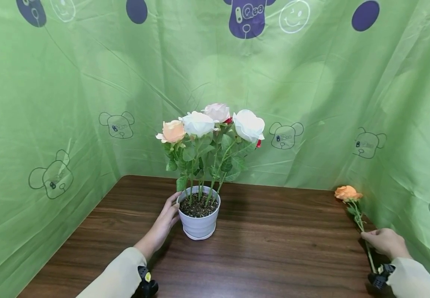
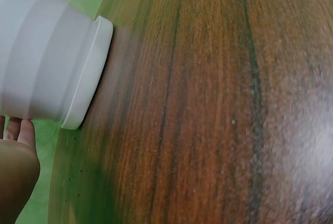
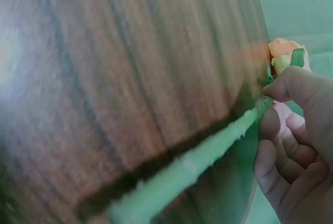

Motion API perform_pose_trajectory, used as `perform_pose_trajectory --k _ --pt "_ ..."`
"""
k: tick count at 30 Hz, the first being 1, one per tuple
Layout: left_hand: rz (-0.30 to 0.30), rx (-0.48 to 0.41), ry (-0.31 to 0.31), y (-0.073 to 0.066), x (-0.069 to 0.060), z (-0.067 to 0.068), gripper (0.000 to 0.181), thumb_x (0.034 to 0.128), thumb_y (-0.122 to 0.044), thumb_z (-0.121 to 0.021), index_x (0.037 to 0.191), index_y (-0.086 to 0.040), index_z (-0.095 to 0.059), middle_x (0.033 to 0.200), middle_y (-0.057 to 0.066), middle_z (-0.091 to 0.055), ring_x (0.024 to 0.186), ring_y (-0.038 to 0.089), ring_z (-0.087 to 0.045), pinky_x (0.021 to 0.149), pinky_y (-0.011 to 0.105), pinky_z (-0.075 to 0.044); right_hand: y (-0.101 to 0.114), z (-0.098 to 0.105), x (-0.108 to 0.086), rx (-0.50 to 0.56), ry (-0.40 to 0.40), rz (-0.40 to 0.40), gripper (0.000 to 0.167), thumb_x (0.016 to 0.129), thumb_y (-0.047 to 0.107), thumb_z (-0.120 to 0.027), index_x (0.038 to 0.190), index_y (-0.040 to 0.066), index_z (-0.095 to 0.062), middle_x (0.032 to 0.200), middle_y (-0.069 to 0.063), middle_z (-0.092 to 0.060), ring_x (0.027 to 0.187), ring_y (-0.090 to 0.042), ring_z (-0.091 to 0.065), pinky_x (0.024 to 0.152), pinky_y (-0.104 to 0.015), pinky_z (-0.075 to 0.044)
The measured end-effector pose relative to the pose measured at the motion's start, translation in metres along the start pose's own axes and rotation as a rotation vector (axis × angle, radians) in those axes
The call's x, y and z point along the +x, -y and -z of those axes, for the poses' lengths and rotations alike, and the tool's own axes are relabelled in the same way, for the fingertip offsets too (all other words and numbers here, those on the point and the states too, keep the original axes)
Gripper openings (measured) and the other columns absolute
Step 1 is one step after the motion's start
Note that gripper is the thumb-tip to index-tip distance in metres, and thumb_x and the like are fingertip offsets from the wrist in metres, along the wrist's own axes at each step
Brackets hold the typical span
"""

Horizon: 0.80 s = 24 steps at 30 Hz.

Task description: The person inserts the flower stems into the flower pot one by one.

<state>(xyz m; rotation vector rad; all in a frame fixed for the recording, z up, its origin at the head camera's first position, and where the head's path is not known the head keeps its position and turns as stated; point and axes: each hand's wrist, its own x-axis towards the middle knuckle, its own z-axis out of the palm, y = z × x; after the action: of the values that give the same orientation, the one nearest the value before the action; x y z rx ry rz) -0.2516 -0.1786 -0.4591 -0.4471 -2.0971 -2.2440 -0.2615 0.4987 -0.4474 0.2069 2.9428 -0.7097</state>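
Observation:
My left hand (image 1: 167,215) rests against the left side of a white ribbed flowerpot (image 1: 199,227), its fingers laid along the wall. The left wrist view shows fingertips (image 2: 26,130) touching the pot (image 2: 39,52) low down. Soil (image 1: 198,207) fills the pot, and artificial roses stand in it: white ones (image 1: 249,125), a peach one (image 1: 173,131), a pale pink one and some red behind. At the far right, my right hand (image 1: 385,242) pinches the green stem (image 3: 192,164) of an orange rose (image 1: 348,193) between thumb and forefinger. Its bloom points toward the back edge.
The pot stands on a saucer (image 1: 199,236) on a dark wooden table (image 1: 282,240). Green printed cloth (image 1: 312,91) hangs behind the table and along both sides. The right hand is near the table's right edge, close to that cloth.

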Motion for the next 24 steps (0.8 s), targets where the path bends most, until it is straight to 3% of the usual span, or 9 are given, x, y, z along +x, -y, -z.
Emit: perform_pose_trajectory --k 3,8,16,21,24 --pt "0.001 0.001 0.003 0.0 0.0 0.0 0.05 0.1099 -0.023 -0.031 0.157 -0.011 -0.02 0.162 0.018 -0.013 0.145 0.037 -0.02 0.117 0.057 -0.017 0.008 0.002 0.0 0.005 -0.005 0.018 0.045 0.098 0.041 -0.055 0.085 0.001 -0.072 0.067 0.003 -0.061 0.062 -0.016 -0.054 0.059 -0.035 -0.043" --pt "0.004 0.006 0.003 0.0 0.0 0.001 0.05 0.1099 -0.024 -0.032 0.157 -0.012 -0.021 0.163 0.018 -0.012 0.146 0.036 -0.019 0.117 0.057 -0.017 0.019 0.004 -0.001 0.032 -0.015 0.045 0.049 0.1 0.04 -0.054 0.104 -0.005 -0.073 0.08 -0.001 -0.071 0.069 -0.016 -0.06 0.062 -0.035 -0.047" --pt "-0.005 -0.003 0.0 0.001 0.0 0.0 0.05 0.1098 -0.024 -0.032 0.157 -0.012 -0.022 0.162 0.018 -0.013 0.146 0.036 -0.019 0.117 0.057 -0.017 0.036 0.01 -0.005 0.094 -0.086 0.074 0.054 0.102 0.044 -0.052 0.107 -0.007 -0.069 0.079 -0.004 -0.074 0.071 -0.018 -0.066 0.064 -0.034 -0.05" --pt "-0.006 -0.003 0.002 0.001 0.0 0.0 0.05 0.1098 -0.024 -0.032 0.157 -0.012 -0.021 0.163 0.017 -0.012 0.146 0.036 -0.019 0.117 0.057 -0.017 0.043 0.006 -0.005 0.114 -0.125 0.143 0.052 0.103 0.042 -0.053 0.111 -0.007 -0.067 0.082 -0.004 -0.074 0.073 -0.018 -0.066 0.062 -0.031 -0.05" --pt "-0.008 -0.007 0.002 0.001 0.0 0.0 0.05 0.1098 -0.024 -0.033 0.157 -0.012 -0.021 0.163 0.017 -0.012 0.145 0.036 -0.019 0.117 0.057 -0.018 0.048 0.001 -0.003 0.182 -0.143 0.182 0.05 0.103 0.04 -0.056 0.114 -0.008 -0.064 0.083 -0.006 -0.073 0.073 -0.017 -0.068 0.061 -0.028 -0.052"
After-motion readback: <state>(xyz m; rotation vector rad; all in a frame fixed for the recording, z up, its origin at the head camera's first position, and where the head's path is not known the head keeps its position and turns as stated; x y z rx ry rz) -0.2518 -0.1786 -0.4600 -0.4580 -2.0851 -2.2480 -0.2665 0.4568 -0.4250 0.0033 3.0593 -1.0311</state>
